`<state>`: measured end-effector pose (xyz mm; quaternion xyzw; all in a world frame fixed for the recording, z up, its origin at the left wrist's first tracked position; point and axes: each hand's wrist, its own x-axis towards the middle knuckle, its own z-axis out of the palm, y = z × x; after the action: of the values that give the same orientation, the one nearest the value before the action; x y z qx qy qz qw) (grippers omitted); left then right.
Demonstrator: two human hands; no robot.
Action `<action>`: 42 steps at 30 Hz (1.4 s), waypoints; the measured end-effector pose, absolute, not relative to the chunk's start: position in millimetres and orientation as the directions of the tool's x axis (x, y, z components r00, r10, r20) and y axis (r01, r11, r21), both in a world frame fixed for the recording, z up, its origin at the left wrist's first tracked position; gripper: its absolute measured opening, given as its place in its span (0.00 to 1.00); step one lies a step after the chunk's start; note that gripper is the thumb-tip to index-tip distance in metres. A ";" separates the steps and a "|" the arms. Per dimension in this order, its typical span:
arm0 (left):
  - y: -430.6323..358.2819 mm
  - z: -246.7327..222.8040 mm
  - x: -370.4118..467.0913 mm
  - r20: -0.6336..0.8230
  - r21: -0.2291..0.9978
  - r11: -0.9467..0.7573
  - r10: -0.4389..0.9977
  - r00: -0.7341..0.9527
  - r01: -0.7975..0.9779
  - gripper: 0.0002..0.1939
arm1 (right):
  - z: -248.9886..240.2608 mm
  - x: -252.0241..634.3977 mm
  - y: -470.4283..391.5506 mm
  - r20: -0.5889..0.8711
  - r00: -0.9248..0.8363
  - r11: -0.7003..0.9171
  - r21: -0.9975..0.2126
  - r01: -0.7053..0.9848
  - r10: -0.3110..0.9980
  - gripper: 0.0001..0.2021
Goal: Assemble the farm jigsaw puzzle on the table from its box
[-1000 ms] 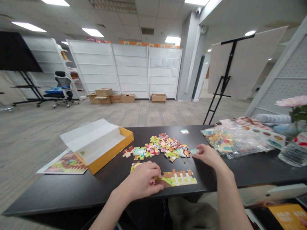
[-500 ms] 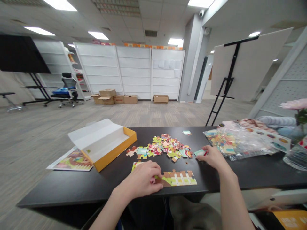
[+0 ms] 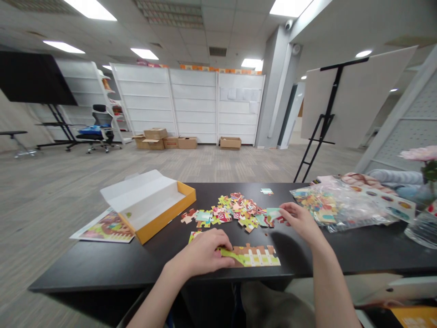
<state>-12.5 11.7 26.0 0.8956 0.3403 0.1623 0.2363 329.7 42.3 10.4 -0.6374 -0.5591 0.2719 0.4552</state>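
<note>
My right hand (image 3: pixel 301 222): pinches teal puzzle piece (image 3: pixel 272 213) by right edge, presumably keeping its face clear | Left hand (image 3: pixel 206 251): curled over near puzzle strip (image 3: pixel 260 256), perhaps steadying; grip: cannot tell

Left hand (image 3: pixel 209 251) partly hides puzzle strip (image 3: pixel 260 256); vase (image 3: pixel 420 231) cut off.

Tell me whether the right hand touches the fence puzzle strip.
Apart: the head view shows a gap of dark tabletop between the right hand and the fence puzzle strip.
</note>
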 end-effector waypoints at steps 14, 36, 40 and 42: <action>47.0 18.1 -27.0 0.300 0.524 -0.407 0.910 0.285 0.748 0.18 | 17.5 239.4 52.1 0.299 0.194 0.158 -0.836 0.525 0.934 0.08; 8.6 32.8 -82.1 0.125 0.186 -0.098 0.989 0.075 0.978 0.16 | 5.7 255.2 59.5 0.243 0.238 -0.132 -0.384 0.914 0.940 0.15; 0.9 25.9 -99.5 0.121 0.132 -0.075 0.991 0.059 0.988 0.14 | 0.6 248.1 64.2 0.238 0.146 -0.044 -0.387 0.921 0.960 0.17; 0.5 23.4 -103.5 0.124 0.118 -0.071 0.991 0.057 0.990 0.13 | -0.6 240.5 66.1 0.250 0.118 -0.011 -0.390 0.921 0.961 0.19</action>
<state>-103.5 0.5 23.4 0.7269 0.6814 0.0858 0.0005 240.5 66.1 -0.6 -0.7097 -0.6628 0.0429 0.2349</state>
